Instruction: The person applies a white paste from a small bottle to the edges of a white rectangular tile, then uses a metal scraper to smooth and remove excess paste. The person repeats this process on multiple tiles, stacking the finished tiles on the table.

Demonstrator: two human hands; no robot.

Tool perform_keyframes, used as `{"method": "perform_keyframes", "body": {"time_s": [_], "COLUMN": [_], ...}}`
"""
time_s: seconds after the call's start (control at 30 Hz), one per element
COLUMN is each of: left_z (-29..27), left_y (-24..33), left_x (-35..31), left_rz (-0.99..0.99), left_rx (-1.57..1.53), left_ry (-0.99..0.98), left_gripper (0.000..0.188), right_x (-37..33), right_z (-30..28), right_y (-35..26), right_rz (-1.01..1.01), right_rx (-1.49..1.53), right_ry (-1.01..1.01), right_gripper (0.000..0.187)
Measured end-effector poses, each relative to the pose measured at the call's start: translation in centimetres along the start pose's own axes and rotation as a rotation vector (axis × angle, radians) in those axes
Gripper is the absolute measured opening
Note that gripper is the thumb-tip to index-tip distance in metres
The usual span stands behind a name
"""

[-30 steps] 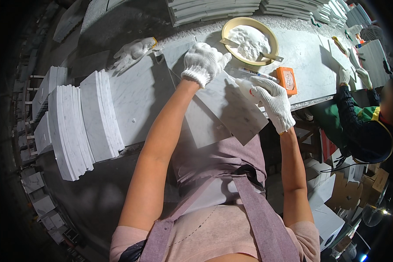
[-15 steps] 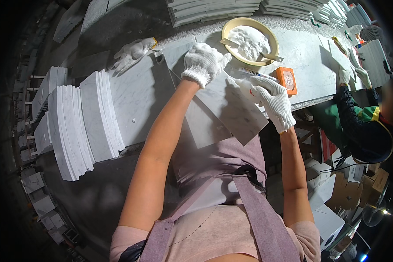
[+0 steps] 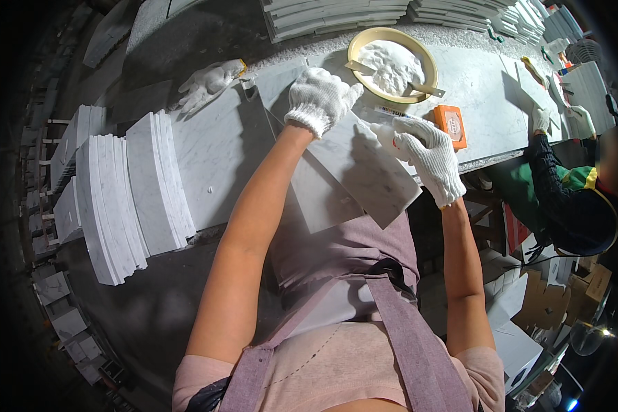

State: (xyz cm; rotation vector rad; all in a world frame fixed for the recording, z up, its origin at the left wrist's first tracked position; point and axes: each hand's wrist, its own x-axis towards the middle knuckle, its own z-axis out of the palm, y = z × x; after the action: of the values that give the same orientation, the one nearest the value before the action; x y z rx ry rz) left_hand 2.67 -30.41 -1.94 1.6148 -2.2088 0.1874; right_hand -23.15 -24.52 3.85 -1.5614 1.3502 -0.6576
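Observation:
Both my hands wear white knit gloves. My left hand (image 3: pixel 321 101) is closed over the far end of a grey-veined white marble tile (image 3: pixel 364 168), its thumb pointing right. That tile lies at a slant, with its near corner jutting past the table edge toward my lap. A second marble tile (image 3: pixel 319 196) is partly underneath it. Over the right edge of the upper tile, my right hand (image 3: pixel 427 154) is closed around a small white item (image 3: pixel 386 137). My fingers cover most of that item, so its kind cannot be made out.
A cream bowl (image 3: pixel 432 65) holds white paste and two scrapers. Nearby are an orange box (image 3: pixel 450 127) and a marker pen (image 3: pixel 391 112). A loose glove (image 3: pixel 209 82) and stacked tiles (image 3: pixel 159 182) lie left. At right, a co-worker's gloved hands (image 3: pixel 541 118) handle tiles.
My right hand has shifted very slightly with the white item, still by the upper tile's right edge. My left hand and both tiles stay put.

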Motion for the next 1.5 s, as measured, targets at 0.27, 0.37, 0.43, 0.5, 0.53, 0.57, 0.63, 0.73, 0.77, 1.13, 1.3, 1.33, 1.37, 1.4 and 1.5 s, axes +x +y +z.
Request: {"method": "perform_keyframes", "body": {"time_s": [0.27,0.37,0.43,0.5,0.53,0.57,0.63,0.73,0.77,1.13,1.3,1.33,1.37,1.4,1.5], "left_z": [-0.2,-0.4,-0.5,-0.5,-0.5,-0.5,-0.5,-0.6,-0.6,-1.1,-1.4,-1.4,-1.4,-1.4,-1.0], "left_y": [0.3,0.5,0.5,0.5,0.5,0.5,0.5,0.5,0.6,0.9,1.1,1.1,1.1,1.1,1.0], "left_x": [-0.1,-0.1,-0.1,-0.1,-0.1,-0.1,-0.1,0.0,0.0,0.1,0.3,0.3,0.3,0.3,0.3], "left_rz": [-0.029,-0.049,-0.057,-0.058,-0.055,-0.052,-0.052,-0.053,-0.053,-0.008,0.000,0.004,0.007,0.011,0.014], "left_rx": [0.025,0.041,0.042,0.041,0.041,0.040,0.048,0.033,0.023,0.063,0.041,0.048,0.046,0.044,0.038], "left_ry": [-0.005,-0.025,-0.038,-0.041,-0.037,-0.033,-0.008,-0.046,-0.071,0.004,0.022,0.021,0.019,0.016,0.060], "left_gripper": [0.048,0.048,0.049,0.049,0.050,0.050,0.050,0.050,0.049,0.042,0.042,0.043,0.043,0.043,0.044], "right_x": [0.0,-0.1,-0.1,-0.3,-0.4,-0.6,-1.2,-1.9,-2.3,1.6,8.3,9.3,10.2,10.9,12.1], "right_z": [-0.1,-0.1,-0.2,-0.3,-0.4,-0.5,-1.0,-2.3,-2.6,-12.6,-13.3,-13.1,-13.0,-12.9,-12.4], "right_y": [-1.3,-1.7,-1.7,-1.5,-1.3,-0.9,0.0,2.2,3.1,8.6,9.6,9.8,9.9,10.1,10.9], "right_rz": [-0.038,-0.047,-0.044,-0.024,-0.005,0.019,0.102,0.176,0.161,0.000,0.008,0.024,0.080,0.138,0.161], "right_rx": [-0.105,-0.116,-0.098,-0.053,-0.017,0.010,0.249,0.624,0.773,0.746,0.115,0.031,-0.135,-0.302,-0.562], "right_ry": [-0.017,-0.011,-0.014,-0.001,0.012,0.030,0.056,-0.001,0.012,0.201,0.400,0.420,0.413,0.404,0.392], "right_gripper": [0.039,0.039,0.040,0.040,0.040,0.040,0.043,0.058,0.058,0.054,0.045,0.046,0.047,0.047,0.049]}}
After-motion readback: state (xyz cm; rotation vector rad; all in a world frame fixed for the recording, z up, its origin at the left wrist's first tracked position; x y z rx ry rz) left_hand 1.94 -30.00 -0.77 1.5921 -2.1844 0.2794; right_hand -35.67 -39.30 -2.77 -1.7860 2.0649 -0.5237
